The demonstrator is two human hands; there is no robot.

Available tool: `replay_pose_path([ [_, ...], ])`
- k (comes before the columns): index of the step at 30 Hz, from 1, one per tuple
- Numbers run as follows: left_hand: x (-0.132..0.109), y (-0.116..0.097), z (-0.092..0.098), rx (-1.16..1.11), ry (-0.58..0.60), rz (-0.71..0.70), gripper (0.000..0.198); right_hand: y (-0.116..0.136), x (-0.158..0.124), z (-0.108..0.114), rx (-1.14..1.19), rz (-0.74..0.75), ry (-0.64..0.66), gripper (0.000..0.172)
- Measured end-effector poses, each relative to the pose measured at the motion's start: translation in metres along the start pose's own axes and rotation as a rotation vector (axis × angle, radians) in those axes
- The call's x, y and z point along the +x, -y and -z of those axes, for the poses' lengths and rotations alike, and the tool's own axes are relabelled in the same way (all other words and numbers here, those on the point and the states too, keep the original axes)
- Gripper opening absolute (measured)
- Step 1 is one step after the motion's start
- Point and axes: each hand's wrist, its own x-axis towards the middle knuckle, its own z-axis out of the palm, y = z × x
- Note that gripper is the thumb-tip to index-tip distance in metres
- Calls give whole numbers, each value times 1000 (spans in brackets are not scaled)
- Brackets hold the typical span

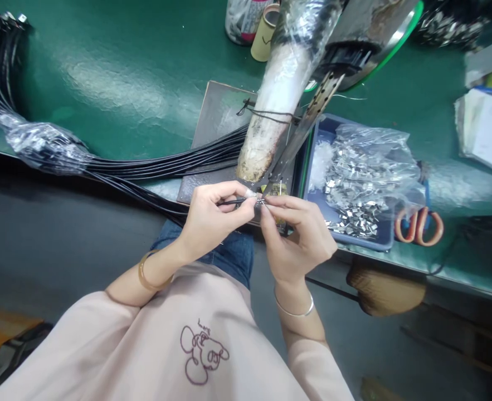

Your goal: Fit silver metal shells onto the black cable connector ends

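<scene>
Thumb and fingers of my left hand [214, 214] pinch a black cable [232, 201] close to its end. Facing it, my right hand [293, 228] is closed in a pinch at the cable's tip, on some fine bright bits too small to make out. Both hands meet just below a soldering iron [293, 142] that slants down from the upper right. Left of the hands, a bundle of black cables [166, 165] runs over a grey board [224, 108]. To the right, small metal connector shells [358, 217] lie in a blue tray [383, 243].
A wrapped white pipe [271, 111] hangs over the board. Orange-handled scissors [419, 225] lie right of the tray. Plastic wrap [47, 147] binds the cables at left. A cardboard tube [266, 36] and a jar [241, 22] stand at the back; papers [486, 128] lie far right.
</scene>
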Motion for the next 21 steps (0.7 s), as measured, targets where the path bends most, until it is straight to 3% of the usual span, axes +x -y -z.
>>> replay_pose_path([
  [11, -1, -1, 0, 55, -19, -43, 10, 4, 6, 0, -16, -6, -16, 19],
  [21, -5, -1, 6, 32, 79, 35, 13, 3, -6, 6, -35, 41, 37, 19],
])
